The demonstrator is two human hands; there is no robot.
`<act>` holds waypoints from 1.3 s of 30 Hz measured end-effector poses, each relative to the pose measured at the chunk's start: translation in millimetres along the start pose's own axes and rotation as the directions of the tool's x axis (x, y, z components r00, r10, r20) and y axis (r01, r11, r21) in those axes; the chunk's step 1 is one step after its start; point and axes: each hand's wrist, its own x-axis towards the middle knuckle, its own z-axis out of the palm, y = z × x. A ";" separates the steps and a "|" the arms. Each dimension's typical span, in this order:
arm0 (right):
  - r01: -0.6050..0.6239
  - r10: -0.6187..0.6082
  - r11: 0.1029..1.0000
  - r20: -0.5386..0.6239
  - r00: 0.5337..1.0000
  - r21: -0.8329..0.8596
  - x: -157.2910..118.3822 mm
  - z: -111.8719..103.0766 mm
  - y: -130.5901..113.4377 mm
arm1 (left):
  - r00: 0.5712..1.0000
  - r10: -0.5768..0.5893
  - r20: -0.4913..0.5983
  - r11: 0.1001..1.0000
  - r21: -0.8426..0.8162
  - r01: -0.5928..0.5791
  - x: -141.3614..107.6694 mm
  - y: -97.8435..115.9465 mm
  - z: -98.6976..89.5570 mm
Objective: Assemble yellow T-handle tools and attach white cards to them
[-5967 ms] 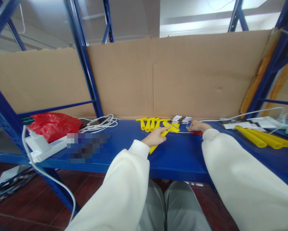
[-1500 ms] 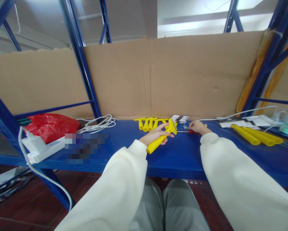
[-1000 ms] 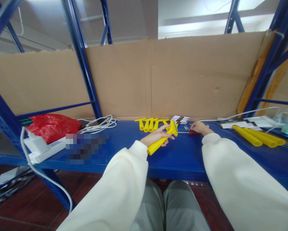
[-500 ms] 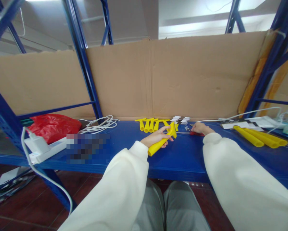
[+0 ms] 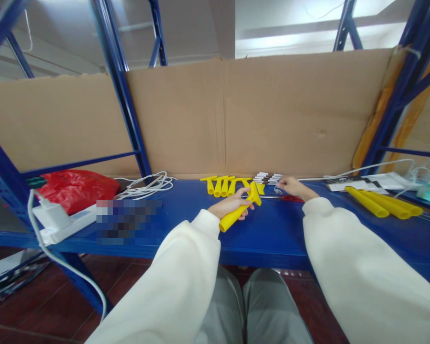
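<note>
My left hand (image 5: 230,205) is wrapped round a yellow plastic handle (image 5: 232,220), a hollow tube with a flared T-shaped head tilted up to the right. My right hand (image 5: 292,185) is at the small pile of shiny little metal parts (image 5: 278,190), probably screws, with its fingertips drawn together. Whether a part is between them is too small to see. Just below that hand lies a screwdriver (image 5: 292,198) with a red handle, its shaft pointing left. Behind the pile are several white-and-black pieces (image 5: 268,178) in a stack.
Several yellow T-shaped handles (image 5: 217,187) stand in a row along the cardboard wall (image 5: 293,114). More yellow tubes (image 5: 383,205) lie at the right. On the left are a red plastic bag (image 5: 78,188), coiled white cable (image 5: 148,185) and a power strip (image 5: 71,225) on the blue shelf (image 5: 265,239).
My right hand has shifted left and up from the screwdriver's red handle to the little metal parts, leaving the screwdriver on the shelf. My left hand keeps the yellow handle nearly still.
</note>
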 end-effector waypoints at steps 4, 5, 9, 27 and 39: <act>0.085 -0.113 0.962 0.093 0.989 0.260 -12.2 5.9 -37.9 | 1.000 -0.010 0.019 0.999 -0.036 0.010 0.9 -0.1 -1.9; 0.112 -0.143 0.943 0.080 0.986 0.314 -15.8 8.8 -48.1 | 1.000 -0.015 0.020 0.999 -0.044 0.016 1.2 0.2 -2.2; 0.166 -0.241 0.863 0.099 0.966 0.476 -29.1 20.4 -77.9 | 0.999 -0.006 0.052 0.995 -0.097 0.011 3.6 0.8 -4.3; 0.121 -0.189 0.798 0.054 0.981 0.591 -39.6 30.4 -91.6 | 0.997 0.007 0.071 0.986 -0.166 0.005 4.8 0.6 -7.3; 0.200 -0.204 0.809 -0.054 0.977 0.552 -43.4 38.0 -95.0 | 0.996 0.020 0.091 0.984 -0.180 -0.004 5.9 1.5 -9.5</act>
